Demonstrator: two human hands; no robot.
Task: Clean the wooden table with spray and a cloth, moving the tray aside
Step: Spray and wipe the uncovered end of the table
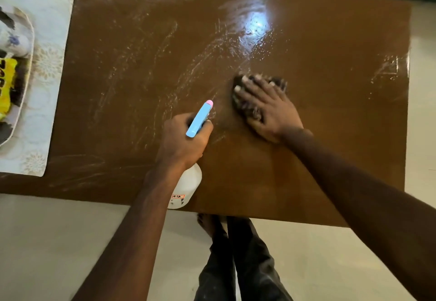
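The dark cloth [238, 81] lies right of centre on the wooden worktop [330, 140], pressed flat under my right hand [269, 109], fingers spread. My left hand [184, 140] grips the spray bottle [187, 185] just beside it. Streaks mark the left half. Likely risks: spray wetting the wiping hand, or strokes nudging the tray [28, 72] on its mat [50, 41] at far left.

Smeared wooden table [141, 65] bearing placemat [49, 29], cloth [248, 109]
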